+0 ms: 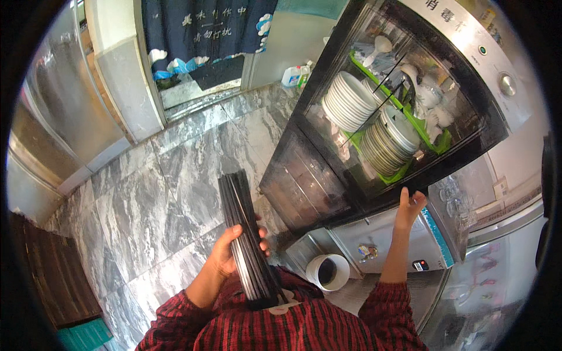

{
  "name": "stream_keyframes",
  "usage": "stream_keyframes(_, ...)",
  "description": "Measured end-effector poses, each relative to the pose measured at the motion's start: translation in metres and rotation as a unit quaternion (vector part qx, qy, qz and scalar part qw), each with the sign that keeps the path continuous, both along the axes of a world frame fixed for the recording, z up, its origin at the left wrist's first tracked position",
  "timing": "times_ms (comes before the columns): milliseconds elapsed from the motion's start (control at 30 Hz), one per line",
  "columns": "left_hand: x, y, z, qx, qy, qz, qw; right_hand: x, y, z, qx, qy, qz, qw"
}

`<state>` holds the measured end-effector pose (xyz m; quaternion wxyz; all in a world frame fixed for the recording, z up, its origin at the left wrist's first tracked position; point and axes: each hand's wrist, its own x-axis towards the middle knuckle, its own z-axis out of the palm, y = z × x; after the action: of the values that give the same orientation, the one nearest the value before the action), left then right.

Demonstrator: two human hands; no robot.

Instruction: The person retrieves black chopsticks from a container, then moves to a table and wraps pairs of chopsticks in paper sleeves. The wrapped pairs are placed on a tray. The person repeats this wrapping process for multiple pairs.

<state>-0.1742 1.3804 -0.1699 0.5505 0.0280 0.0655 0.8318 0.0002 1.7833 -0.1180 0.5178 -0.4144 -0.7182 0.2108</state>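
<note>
My left hand (228,250) is wrapped around a thick bundle of black chopsticks (248,245), held close to my body and slightly tilted. My right hand (409,208) is stretched out to the side edge of a disinfection cabinet (498,131), with thumb and fingers apart and nothing seen between them. Whether its fingertips touch the door edge cannot be made out. Through the cabinet's dark-framed glass door show a stack of white plates (349,101), a second plate stack (388,142) and white ladles (378,49), on bright green racks.
A white bucket (314,272) with dark contents stands low by a steel appliance (369,241). Glass cups (454,197) sit at the right. A dark curtain (206,35) hangs in a doorway; plastic jugs (294,77) rest on the marbled tile floor (145,206). Steel doors (66,92) line the left.
</note>
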Motion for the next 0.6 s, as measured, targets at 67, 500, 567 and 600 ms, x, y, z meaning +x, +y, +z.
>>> stream_keyframes(67, 0.005, 0.0, -0.006, 0.014, -0.008, 0.017, 1.0, 0.004, 0.03, -0.007, -0.065, -0.016, -0.037, 0.997)
stream_keyframes(500, 0.049, -0.001, -0.027, -0.005, -0.039, 0.085, 0.996, 0.021, -0.039, -0.005, -0.139, 0.022, 0.248, 0.959)
stream_keyframes(567, 0.054, -0.004, -0.029, 0.024, -0.044, 0.107, 0.993, 0.015, -0.08, -0.006, -0.158, -0.004, 0.296, 0.942)
stream_keyframes(600, 0.057, -0.007, -0.031, 0.019, -0.038, 0.122, 0.992, 0.009, -0.1, -0.007, -0.189, 0.016, 0.307, 0.933)
